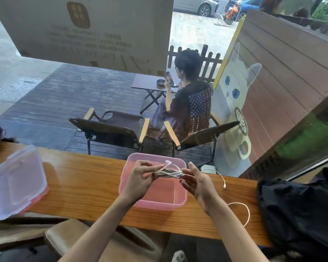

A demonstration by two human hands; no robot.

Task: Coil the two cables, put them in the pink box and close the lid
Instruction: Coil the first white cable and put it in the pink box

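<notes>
holding a coiled cable (168,172) over the box (153,197), left hand (140,178) pinches one end, right hand (195,181) fingers loosely closed on the other; keep loops tight, lower straight down. second cable (242,210) lies right of the right hand, lid (17,182) far left.

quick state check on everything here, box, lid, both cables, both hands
pink box: open, looks empty, on the wooden counter
lid: off, lying left of the box
coiled cable: bundled, held over the box
second cable: uncoiled, loose on the counter right of the box
left hand: pinching the bundle's left end
right hand: fingers at the bundle's right end
</notes>
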